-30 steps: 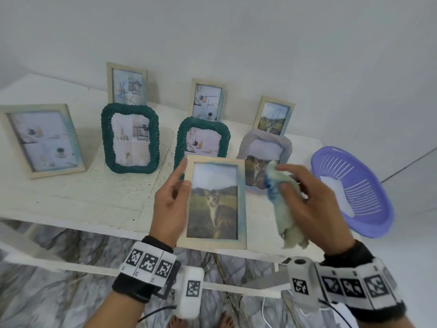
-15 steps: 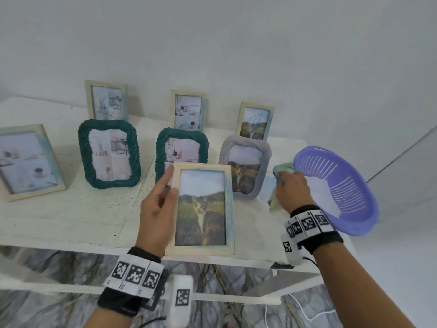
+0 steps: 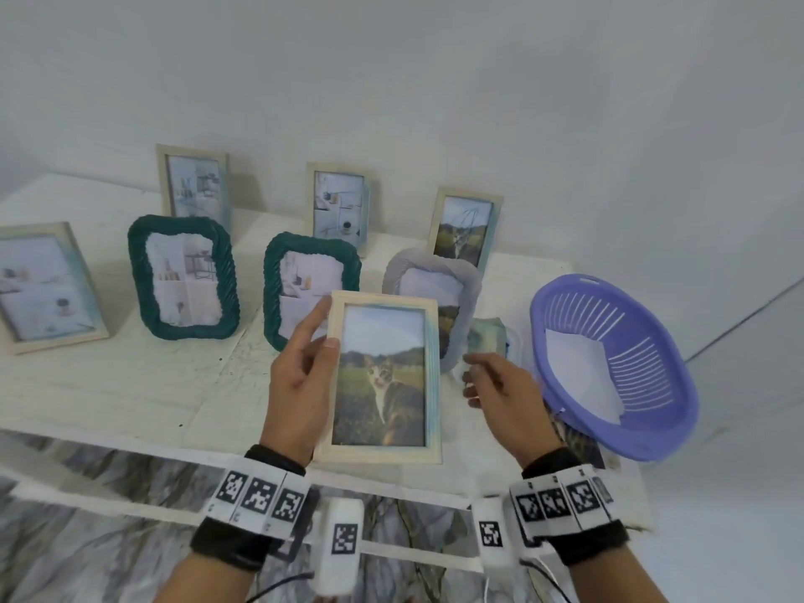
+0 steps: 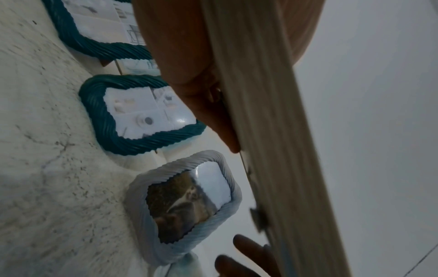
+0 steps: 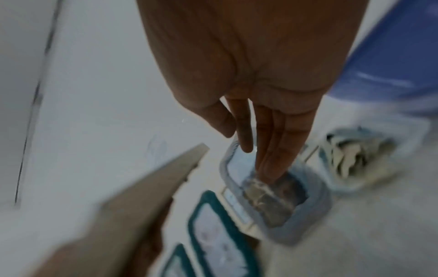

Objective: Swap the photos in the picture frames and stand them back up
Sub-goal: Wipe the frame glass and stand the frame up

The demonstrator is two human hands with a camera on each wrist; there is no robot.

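We hold the wooden cat frame [image 3: 383, 378] upright in our left hand [image 3: 300, 385], lifted clear of the counter [image 3: 130, 385]. The thumb lies across its front left edge and the other fingers go behind it, so the grip is a firm pinch along the frame's long side. Its long axis runs from six to twelve o'clock in the head view, with the cat photo facing us.

Our right hand [image 3: 500, 398] is empty, its fingers relaxed and nearly straight, and it sits at three o'clock from the frame, just beside its right edge but not touching. That is the relation the next move turns on: the free hand is the nearer one to the frame's right side and to its back. The left wrist view shows a small metal tab [image 4: 258, 219] on the back of the frame, and we judge that this has to be reached to open it.

The grey frame [image 3: 435, 293] stands on the counter at twelve o'clock beyond the held one, partly hidden by it. A folded cloth [image 3: 487, 337] lies at one o'clock from our right hand, and the purple basket [image 3: 644, 424] sits at three o'clock, well apart from the frame. We judge that the swap has not yet begun for this frame.
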